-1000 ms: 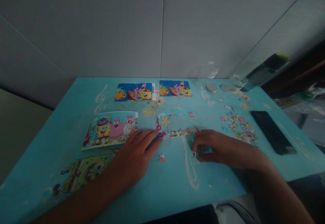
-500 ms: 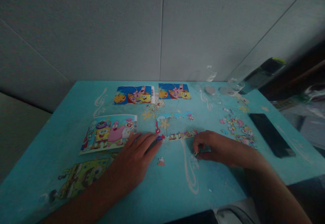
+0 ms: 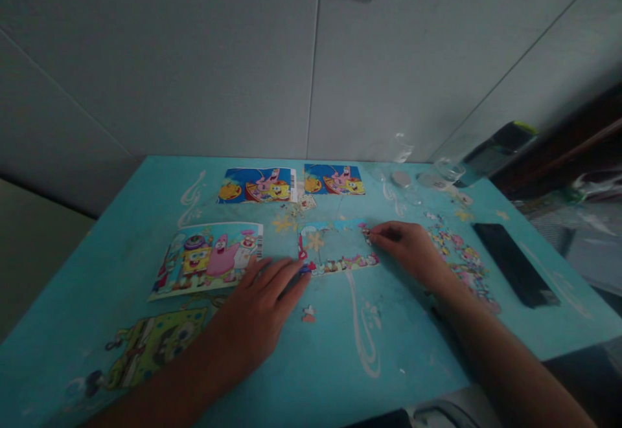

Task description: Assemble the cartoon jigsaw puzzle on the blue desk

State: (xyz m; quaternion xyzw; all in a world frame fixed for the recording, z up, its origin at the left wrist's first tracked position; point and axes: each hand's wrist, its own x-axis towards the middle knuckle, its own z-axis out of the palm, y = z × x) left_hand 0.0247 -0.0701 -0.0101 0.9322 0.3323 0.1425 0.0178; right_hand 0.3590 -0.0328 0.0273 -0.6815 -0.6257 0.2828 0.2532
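Your right hand [image 3: 413, 250] is at the upper right end of the puzzle border [image 3: 340, 265], thumb and index pinched nearly together on a small jigsaw piece [image 3: 368, 239], mostly hidden by your fingertips. Can't tell if it's seated. Your left hand [image 3: 262, 302] is palm down, fingers loosely extended, gripping nothing; fingertips at the border's lower left corner.

Border lies flat mid-table, middle unfilled, right side with a gap below your pinch. One loose piece [image 3: 308, 313] sits on the blue tabletop [image 3: 330, 376], just right of your left thumb. Piece pile [image 3: 461, 253] is right of the border, partly behind your right forearm, beside a flat black object [image 3: 515, 265]. Character picture sheet [image 3: 214, 256] is left of the border; two blue picture sheets [image 3: 257, 185] [image 3: 334, 179] lie beyond it, near the wall [image 3: 218, 78].
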